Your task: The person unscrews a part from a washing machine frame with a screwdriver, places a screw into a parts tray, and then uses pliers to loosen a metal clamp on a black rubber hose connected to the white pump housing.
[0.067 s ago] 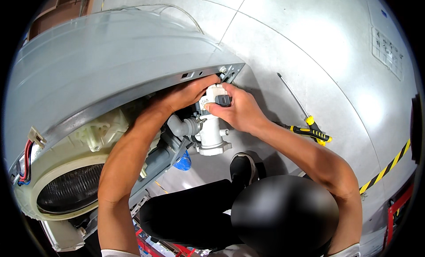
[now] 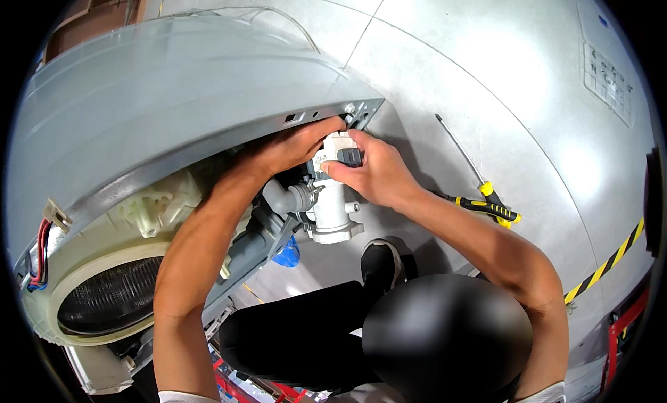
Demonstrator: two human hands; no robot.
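Note:
A white drain pump (image 2: 335,210) with a dark grey block on its upper part hangs at the open side of a grey washing machine cabinet (image 2: 208,76). My right hand (image 2: 381,168) grips the pump's upper end, thumb on its near face and fingers round the right side. From the left, my left hand (image 2: 306,144) reaches under the cabinet edge and closes against the pump's far end; its fingertips are partly hidden. A grey ribbed hose (image 2: 283,197) joins the pump's left side, held by a clamp.
On the floor to the right lie a long screwdriver (image 2: 462,147) and a black-and-yellow handled tool (image 2: 479,206), their handles crossing. A blue object (image 2: 286,253) sits below the pump. The tub's round opening (image 2: 111,295) and loose coloured wires (image 2: 43,257) are at the left. My shoe (image 2: 379,265) stands nearby.

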